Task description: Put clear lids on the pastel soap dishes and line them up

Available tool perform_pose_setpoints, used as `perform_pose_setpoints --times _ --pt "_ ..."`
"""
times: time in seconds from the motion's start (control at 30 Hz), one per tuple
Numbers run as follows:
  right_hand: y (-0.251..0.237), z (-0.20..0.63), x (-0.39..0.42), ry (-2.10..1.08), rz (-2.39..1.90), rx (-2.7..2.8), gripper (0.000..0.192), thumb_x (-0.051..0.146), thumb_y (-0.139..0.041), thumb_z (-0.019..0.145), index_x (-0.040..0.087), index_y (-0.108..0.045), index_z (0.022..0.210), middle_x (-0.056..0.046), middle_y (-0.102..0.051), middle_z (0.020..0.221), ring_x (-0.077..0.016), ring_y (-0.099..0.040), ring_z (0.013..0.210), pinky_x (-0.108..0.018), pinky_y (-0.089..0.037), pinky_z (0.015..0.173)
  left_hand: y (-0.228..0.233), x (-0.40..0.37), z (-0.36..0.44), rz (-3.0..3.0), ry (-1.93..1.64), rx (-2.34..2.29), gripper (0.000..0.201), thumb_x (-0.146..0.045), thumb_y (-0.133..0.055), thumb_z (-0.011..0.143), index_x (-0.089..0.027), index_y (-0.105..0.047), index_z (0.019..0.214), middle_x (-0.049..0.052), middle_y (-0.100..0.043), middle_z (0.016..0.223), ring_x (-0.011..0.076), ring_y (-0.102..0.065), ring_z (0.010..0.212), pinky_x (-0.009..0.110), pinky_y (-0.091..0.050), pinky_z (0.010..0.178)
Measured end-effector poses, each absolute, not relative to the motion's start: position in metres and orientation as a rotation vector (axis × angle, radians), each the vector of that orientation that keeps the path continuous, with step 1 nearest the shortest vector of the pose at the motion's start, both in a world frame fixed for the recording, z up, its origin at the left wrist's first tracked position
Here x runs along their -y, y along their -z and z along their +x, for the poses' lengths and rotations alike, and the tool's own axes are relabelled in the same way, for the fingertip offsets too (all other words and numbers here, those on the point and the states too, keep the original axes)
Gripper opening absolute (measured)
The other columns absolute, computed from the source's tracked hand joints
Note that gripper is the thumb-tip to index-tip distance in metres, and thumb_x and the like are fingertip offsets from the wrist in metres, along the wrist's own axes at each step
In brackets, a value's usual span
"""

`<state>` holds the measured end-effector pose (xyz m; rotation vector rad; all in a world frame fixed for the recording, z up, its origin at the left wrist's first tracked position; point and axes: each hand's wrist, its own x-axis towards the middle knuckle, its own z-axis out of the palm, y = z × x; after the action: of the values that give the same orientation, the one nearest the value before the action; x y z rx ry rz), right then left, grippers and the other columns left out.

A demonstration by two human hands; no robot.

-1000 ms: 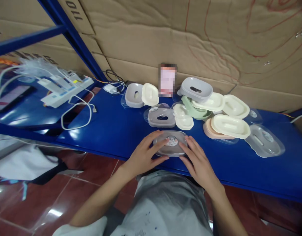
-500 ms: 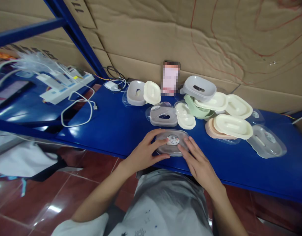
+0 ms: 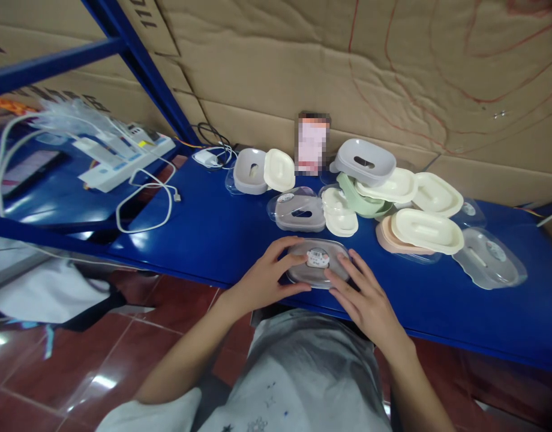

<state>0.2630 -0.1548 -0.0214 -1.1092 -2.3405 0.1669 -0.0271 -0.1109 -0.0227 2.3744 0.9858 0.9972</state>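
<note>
A grey soap dish (image 3: 312,276) under a clear lid lies at the table's front edge, a round printed label (image 3: 318,258) on top. My left hand (image 3: 276,273) grips its left end, thumb along the near side and a fingertip by the label. At the right end, my right hand (image 3: 359,288) holds the dish, fingers spread over the lid and rim. Just behind them sit another grey soap dish with a clear cover (image 3: 298,210) and some cream inner trays (image 3: 340,217). To the right, a cream tray (image 3: 426,231) rests on a peach dish (image 3: 395,241).
Further back are a stacked grey dish (image 3: 365,161), a green dish (image 3: 370,204) and a phone (image 3: 312,144) against the cardboard. A clear cover (image 3: 489,258) lies right. Cables and a power strip (image 3: 123,165) occupy the left, beside a blue frame post (image 3: 145,66).
My right hand's fingers have lifted and spread slightly over the lid's right end, showing more of it. My left hand has stayed nearly the same. The view has shifted a little.
</note>
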Motion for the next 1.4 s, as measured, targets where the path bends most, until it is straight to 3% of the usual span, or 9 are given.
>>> perform_pose_setpoints --times 0.27,0.47,0.67,0.9,1.07,1.17,1.27,1.4 --pt "0.022 0.263 0.161 -0.059 -1.153 2.298 0.075 0.015 -0.07 0.102 0.046 -0.044 0.166 -0.005 -0.058 0.162 -0.0337 -0.049 0.155 -0.059 -0.057 0.118 0.025 0.11 -0.026 2.429 -0.989 -0.931 0.049 -0.042 -0.079 0.098 -0.029 -0.059 0.142 0.016 -0.053 0.156 0.0341 -0.052 0.152 0.056 -0.054 0.121" --pt "0.021 0.262 0.163 -0.094 -1.174 2.313 0.064 0.024 -0.068 0.105 0.041 -0.049 0.164 -0.01 -0.061 0.154 -0.0363 -0.046 0.157 -0.065 -0.05 0.122 0.02 0.112 -0.025 2.446 -0.942 -0.899 0.055 -0.044 -0.078 0.099 -0.031 -0.057 0.148 0.016 -0.053 0.159 0.0346 -0.051 0.154 0.058 -0.053 0.122" --pt "0.027 0.308 0.203 -0.055 -1.3 2.227 0.066 0.021 -0.066 0.105 0.042 -0.047 0.165 -0.012 -0.057 0.154 -0.0398 -0.045 0.156 -0.066 -0.053 0.118 0.015 0.113 -0.024 2.52 -0.742 -0.969 0.065 -0.049 -0.066 0.106 -0.029 -0.044 0.165 0.019 -0.04 0.173 0.0364 -0.043 0.16 0.057 -0.048 0.126" --pt "0.037 0.399 0.277 0.119 -1.671 1.901 0.055 0.034 -0.068 0.103 0.032 -0.057 0.157 -0.012 -0.052 0.162 -0.0447 -0.048 0.154 -0.074 -0.041 0.123 0.024 0.113 -0.013 2.639 -0.607 -1.305 0.058 -0.048 -0.056 0.112 -0.027 -0.045 0.165 0.018 -0.035 0.177 0.0391 -0.032 0.165 0.072 -0.022 0.132" --pt "0.048 0.462 0.295 0.414 -1.817 1.717 0.065 0.04 -0.075 0.098 0.028 -0.058 0.159 -0.016 -0.054 0.164 -0.0496 -0.051 0.15 -0.073 -0.043 0.123 0.024 0.113 -0.007 2.577 -0.545 -1.468 0.062 -0.051 -0.054 0.112 -0.027 -0.041 0.168 0.018 -0.027 0.18 0.0409 -0.027 0.166 0.074 -0.017 0.13" --pt "0.053 0.492 0.292 0.559 -1.859 1.607 0.068 0.04 -0.079 0.094 0.03 -0.06 0.158 -0.019 -0.059 0.16 -0.0507 -0.056 0.145 -0.07 -0.047 0.12 0.026 0.112 -0.006 2.581 -0.607 -1.549 0.063 -0.051 -0.058 0.11 -0.026 -0.045 0.166 0.019 -0.034 0.177 0.0429 -0.034 0.162 0.075 -0.015 0.128" --pt "0.06 0.516 0.281 0.653 -1.864 1.556 0.07 0.043 -0.082 0.091 0.026 -0.063 0.156 -0.023 -0.061 0.156 -0.0523 -0.059 0.142 -0.068 -0.049 0.119 0.029 0.111 -0.006 2.614 -0.752 -1.619 0.06 -0.053 -0.065 0.106 -0.025 -0.054 0.158 0.019 -0.055 0.162 0.0426 -0.05 0.147 0.073 -0.013 0.127" --pt "0.073 0.552 0.26 0.708 -1.812 1.635 0.079 0.048 -0.084 0.087 0.016 -0.062 0.156 -0.03 -0.06 0.154 -0.0566 -0.056 0.143 -0.073 -0.048 0.116 0.03 0.11 -0.009 2.642 -0.959 -1.666 0.042 -0.04 -0.067 0.106 -0.023 -0.065 0.144 0.015 -0.071 0.133 0.0357 -0.062 0.126 0.063 -0.025 0.123"
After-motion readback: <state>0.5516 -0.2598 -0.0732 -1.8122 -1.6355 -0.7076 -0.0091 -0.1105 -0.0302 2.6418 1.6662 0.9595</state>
